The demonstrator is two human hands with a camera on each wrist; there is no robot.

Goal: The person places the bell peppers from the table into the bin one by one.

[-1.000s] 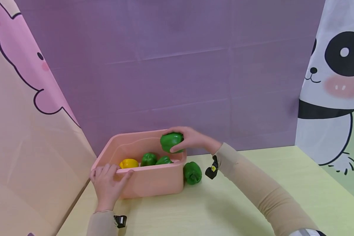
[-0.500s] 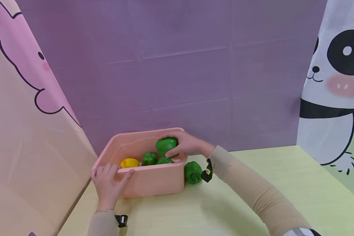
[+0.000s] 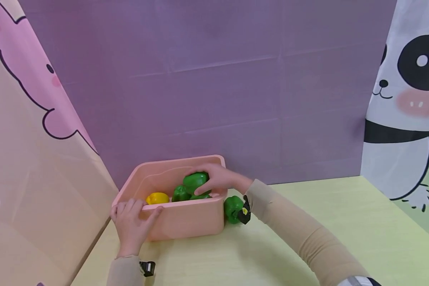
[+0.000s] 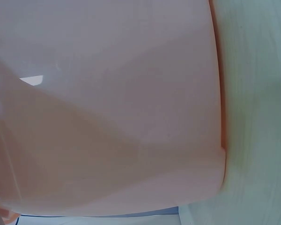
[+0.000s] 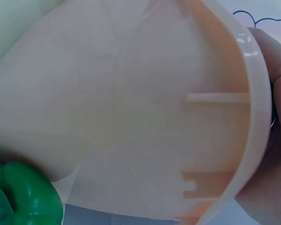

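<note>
The counter (image 3: 307,198) is a smooth, pale yellow-green surface with a faint wood grain. At its near left, the left hand (image 3: 130,225) rests on the front rim of the pink bin (image 3: 186,218), fingers curled over the edge and thumb against the outer wall. The bin is a glossy, moulded plastic tub, rectangular with rounded corners; the right wrist view shows a ribbed flange under its rim (image 5: 253,117). Just beside the bin's right wall, a loose green pepper (image 3: 233,208) lies on the counter, lobed and shiny. Inside the bin lie a yellow pepper (image 3: 157,198) at left and two green peppers (image 3: 180,193) at centre. Above these, the right hand (image 3: 219,180) grips a held green pepper (image 3: 195,182), fingers wrapped over its top and thumb beneath. Behind stands a matte purple backdrop (image 3: 214,79), lightly creased.

Compared with one second earlier, the held green pepper is lower: it was level with the bin's far rim and now sits inside the walls, just above the two green peppers. The left hand is unchanged.
</note>
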